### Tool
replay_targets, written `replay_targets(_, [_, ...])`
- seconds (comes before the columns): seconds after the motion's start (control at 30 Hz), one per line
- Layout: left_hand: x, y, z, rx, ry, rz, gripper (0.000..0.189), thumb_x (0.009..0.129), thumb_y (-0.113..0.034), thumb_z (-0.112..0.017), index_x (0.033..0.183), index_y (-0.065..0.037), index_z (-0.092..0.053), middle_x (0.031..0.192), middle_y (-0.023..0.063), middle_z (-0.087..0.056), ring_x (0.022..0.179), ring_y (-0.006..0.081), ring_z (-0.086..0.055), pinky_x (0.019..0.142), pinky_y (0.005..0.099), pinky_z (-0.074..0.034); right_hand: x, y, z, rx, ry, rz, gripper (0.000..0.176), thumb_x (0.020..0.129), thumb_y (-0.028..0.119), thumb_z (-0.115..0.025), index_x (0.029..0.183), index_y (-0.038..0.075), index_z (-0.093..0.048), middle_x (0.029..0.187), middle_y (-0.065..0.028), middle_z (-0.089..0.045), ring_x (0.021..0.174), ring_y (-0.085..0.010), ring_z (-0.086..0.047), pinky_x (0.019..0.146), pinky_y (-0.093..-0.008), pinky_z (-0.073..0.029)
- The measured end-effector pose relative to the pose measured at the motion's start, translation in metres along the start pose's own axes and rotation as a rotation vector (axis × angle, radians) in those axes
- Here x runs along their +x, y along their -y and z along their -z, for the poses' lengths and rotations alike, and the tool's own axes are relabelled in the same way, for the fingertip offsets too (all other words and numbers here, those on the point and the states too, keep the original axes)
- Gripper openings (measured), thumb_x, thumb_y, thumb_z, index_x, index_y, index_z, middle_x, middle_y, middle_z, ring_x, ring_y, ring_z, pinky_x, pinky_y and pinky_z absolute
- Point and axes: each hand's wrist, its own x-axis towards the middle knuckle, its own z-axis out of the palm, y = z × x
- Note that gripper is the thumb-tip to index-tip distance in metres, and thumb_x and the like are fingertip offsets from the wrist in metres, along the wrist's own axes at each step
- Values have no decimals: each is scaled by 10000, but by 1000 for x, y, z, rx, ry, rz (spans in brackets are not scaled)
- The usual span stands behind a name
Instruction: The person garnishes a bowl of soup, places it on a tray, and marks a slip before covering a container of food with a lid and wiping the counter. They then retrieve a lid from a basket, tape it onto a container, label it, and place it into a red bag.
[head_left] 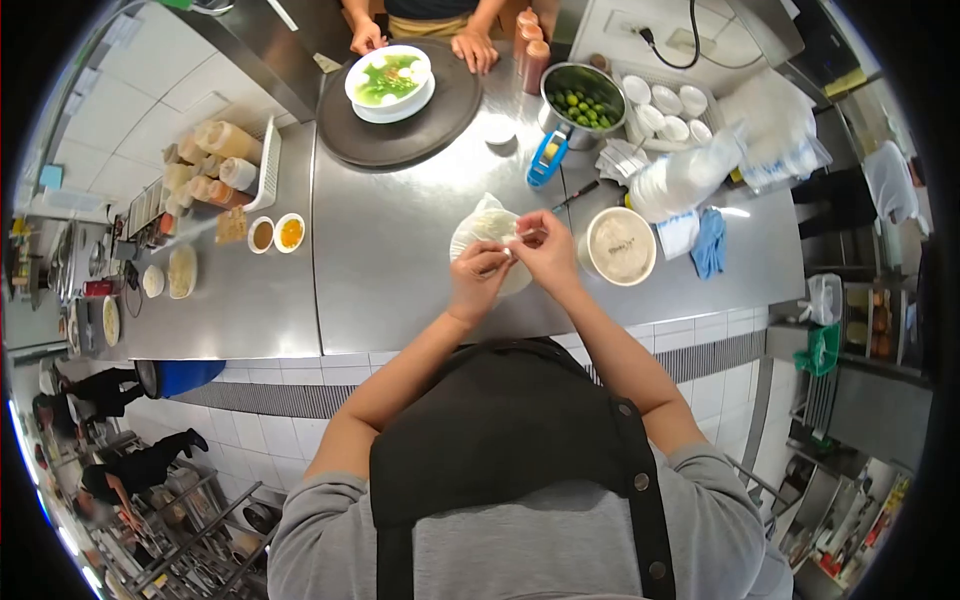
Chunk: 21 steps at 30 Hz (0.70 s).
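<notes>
A thin whitish plastic bag (480,222) stands on the steel counter in front of me, wrapped round something round and pale that I cannot make out. My left hand (480,275) is closed in a pinch at the front of the bag. From the other side my right hand (545,250) pinches the bag too, its fingertips close to those of the left. A small white bit of the bag shows between the fingers. Just right of my right hand sits a lidded round tub (618,248) with dark writing on its lid. A dark pen (577,195) lies behind it.
Across the counter (390,260), another person's hands (474,50) rest by a round dark tray (350,140) bearing a bowl of green soup (388,78). Behind the pen are a blue tape dispenser (547,160) and a pot of limes (588,105). Two small sauce bowls (289,233) stand left.
</notes>
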Motion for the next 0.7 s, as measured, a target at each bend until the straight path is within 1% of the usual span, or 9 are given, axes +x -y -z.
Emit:
replay_targets(0.07, [-3,4,4,75,7,-24,113,795,65,-777,889,7,-759,969,85,-694,858,153,-692,734,271,-599,3,9,1,47,73,-90,257,795,18,-792,996,-28,-637,830,-62,-718,769,-110,-685,693,-242,-546])
replay_targets(0.1, [-2,2,6,91,9,-29,120,790,65,-779,889,-2,-762,966,83,-693,852,153,-690,726,273,-595,4,3,6,98,166,-178,233,798,21,-810,965,-39,-660,897,-67,-705,766,-110,-689,679,-241,-545])
replay_targets(0.2, [-1,2,6,128,0,-53,135,781,65,-781,887,-17,-767,955,78,-691,843,155,-688,716,272,-590,5,-12,9,78,248,-156,143,839,26,-775,939,-38,-697,976,-85,-708,825,-105,-684,711,-247,-544])
replay_targets(0.33, [-1,5,4,135,-39,-54,133,781,76,-771,878,-15,-768,940,66,-690,843,153,-687,713,272,-590,-11,-10,6,-123,235,103,95,861,42,-739,944,-4,-741,1014,-112,-729,929,-158,-677,784,-283,-536])
replay_targets(0.4, [-2,3,5,76,-38,41,118,785,78,-769,867,-7,-757,933,62,-691,848,147,-686,722,272,-592,-17,-8,5,-226,232,289,113,854,51,-733,961,19,-752,987,-113,-736,962,-208,-672,817,-316,-526])
replay_targets(0.5, [1,-4,6,-23,-41,195,99,790,80,-769,811,8,-704,923,57,-693,857,137,-685,747,276,-598,-16,-8,5,-322,203,442,149,811,39,-724,958,29,-741,966,-112,-724,934,-302,-655,849,-383,-507])
replay_targets(0.53, [4,-7,9,-57,-47,245,111,791,80,-769,786,14,-680,920,56,-693,860,134,-685,757,279,-600,-17,-7,4,-336,204,439,151,811,39,-724,961,29,-739,961,-114,-723,927,-304,-654,848,-386,-507])
replay_targets(0.57, [4,6,11,-125,-6,335,202,787,75,-777,828,-9,-597,910,67,-689,868,127,-687,773,284,-596,-17,-5,4,-348,207,441,153,811,39,-723,963,30,-738,957,-115,-723,920,-306,-652,847,-389,-507])
replay_targets(0.7, [10,16,13,-228,-67,312,281,776,42,-764,950,-18,-551,844,72,-685,779,124,-686,710,277,-584,-19,2,-2,-437,182,444,238,795,5,-729,1030,20,-696,942,-123,-702,879,-276,-666,796,-379,-520])
